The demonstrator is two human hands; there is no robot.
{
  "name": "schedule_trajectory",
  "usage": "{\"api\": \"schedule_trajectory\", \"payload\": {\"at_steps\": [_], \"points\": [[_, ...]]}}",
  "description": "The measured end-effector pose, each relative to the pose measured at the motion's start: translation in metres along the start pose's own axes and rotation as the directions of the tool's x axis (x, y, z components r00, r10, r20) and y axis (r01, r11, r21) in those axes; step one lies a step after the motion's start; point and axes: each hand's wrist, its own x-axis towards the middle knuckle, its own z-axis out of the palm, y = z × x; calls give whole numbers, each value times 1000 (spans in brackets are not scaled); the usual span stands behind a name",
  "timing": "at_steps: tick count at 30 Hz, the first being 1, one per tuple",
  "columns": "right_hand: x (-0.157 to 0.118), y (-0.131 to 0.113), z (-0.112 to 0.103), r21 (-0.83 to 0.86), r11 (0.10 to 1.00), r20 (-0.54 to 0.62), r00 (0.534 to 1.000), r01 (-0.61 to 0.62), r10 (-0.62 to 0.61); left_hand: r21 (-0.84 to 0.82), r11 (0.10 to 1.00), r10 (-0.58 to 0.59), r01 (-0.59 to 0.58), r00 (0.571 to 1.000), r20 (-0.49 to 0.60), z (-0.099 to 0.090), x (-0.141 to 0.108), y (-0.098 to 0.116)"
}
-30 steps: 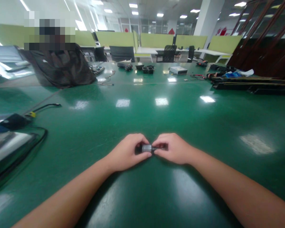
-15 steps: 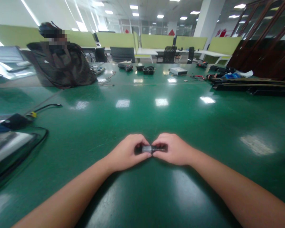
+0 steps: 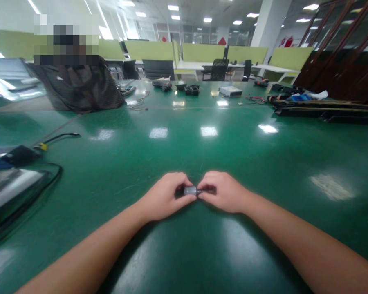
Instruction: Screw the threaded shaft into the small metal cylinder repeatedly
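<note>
A small cylinder point(image 3: 190, 190), dark at its ends with a silvery grey middle, lies sideways between my two hands just above or on the green table point(image 3: 184, 157). My left hand point(image 3: 168, 196) is closed round its left part, thumb below and fingers above. My right hand point(image 3: 220, 192) pinches the thinner dark right part of the same cylinder. The fingertips of both hands almost meet at the middle. The fingers partly hide both ends, and what the cylinder is cannot be made out.
At the left edge lie a flat device point(image 3: 14, 188) and a black cable point(image 3: 57, 173). A large dark bag point(image 3: 86, 87) stands at the back left. Black electronic parts point(image 3: 191, 90) and a silver box point(image 3: 230, 91) sit at the back. Long black strips point(image 3: 325, 112) lie back right.
My hands have stayed in nearly the same place. Less of the dark right part of the cylinder shows between my right fingers, and it looks thinner.
</note>
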Motion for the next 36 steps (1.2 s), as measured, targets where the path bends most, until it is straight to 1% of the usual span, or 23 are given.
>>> {"api": "schedule_trajectory", "payload": {"at_steps": [21,36], "points": [[-2,0,-4,-14,1000,38,999,-13,14,-17,1000,6,-6,1000,12,1,-2,-5],[-4,5,-7,-43,999,43,999,-6,8,-14,1000,-8,8,1000,17,-1,-1,-2]]}}
